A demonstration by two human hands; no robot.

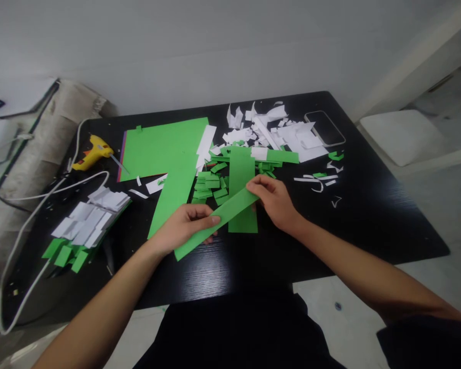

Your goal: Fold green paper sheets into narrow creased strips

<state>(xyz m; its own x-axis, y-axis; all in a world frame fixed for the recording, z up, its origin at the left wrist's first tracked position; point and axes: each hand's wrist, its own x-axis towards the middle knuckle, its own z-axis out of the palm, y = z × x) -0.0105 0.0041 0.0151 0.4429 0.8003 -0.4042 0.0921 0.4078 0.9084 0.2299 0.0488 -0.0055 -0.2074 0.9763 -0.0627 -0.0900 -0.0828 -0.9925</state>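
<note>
— What have the hands got?
— My left hand and right hand are both closed, pinching opposite ends of the green strip just above the surface. I'd hold it taut, clear of the green scraps behind.

We can't see most left hand fingers, hidden under green strip; white cable cut off @ left edge.

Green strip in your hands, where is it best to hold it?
By its two ends, one hand from each side. The green strip is long, thin and bendy; the left hand pinches its near end, the right hand its far end, which likely keeps it straight.
</note>
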